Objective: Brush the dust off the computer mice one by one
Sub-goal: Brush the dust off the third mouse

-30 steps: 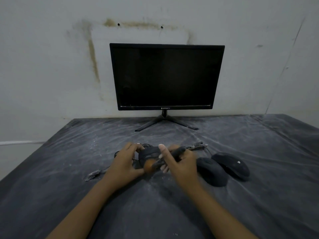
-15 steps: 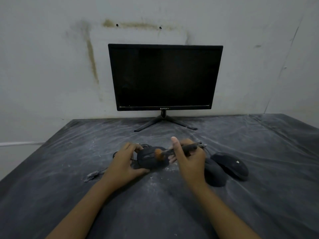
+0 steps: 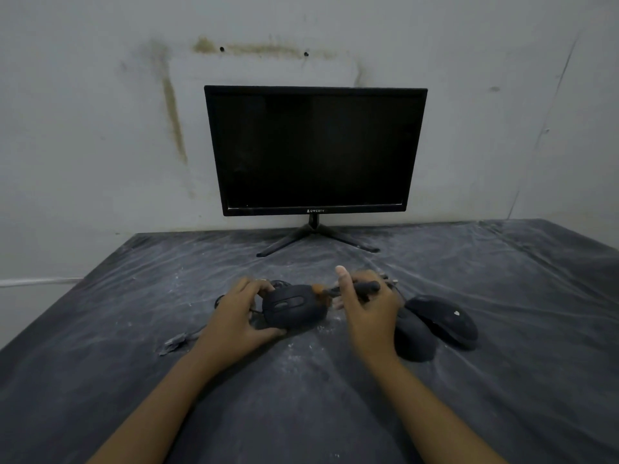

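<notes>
My left hand [image 3: 236, 314] grips a black wired mouse [image 3: 292, 306] by its left side, fingers over the far edge and thumb under the near edge. My right hand [image 3: 365, 304] holds a small brush [image 3: 348, 289] with a dark handle; its orange-brown bristles touch the mouse's right end. Two more black mice lie to the right: one [image 3: 415, 338] partly behind my right hand, the other [image 3: 443, 319] beside it with a small white mark.
A black monitor [image 3: 315, 150] on a V-shaped stand sits at the back against a stained wall. The table [image 3: 301, 396] is covered in dusty dark plastic sheet. A cable with a USB plug [image 3: 174, 343] trails left of the held mouse.
The brush has swept from the near left of the mouse up to its right end. My right hand moved right and away; my left hand keeps its hold.
</notes>
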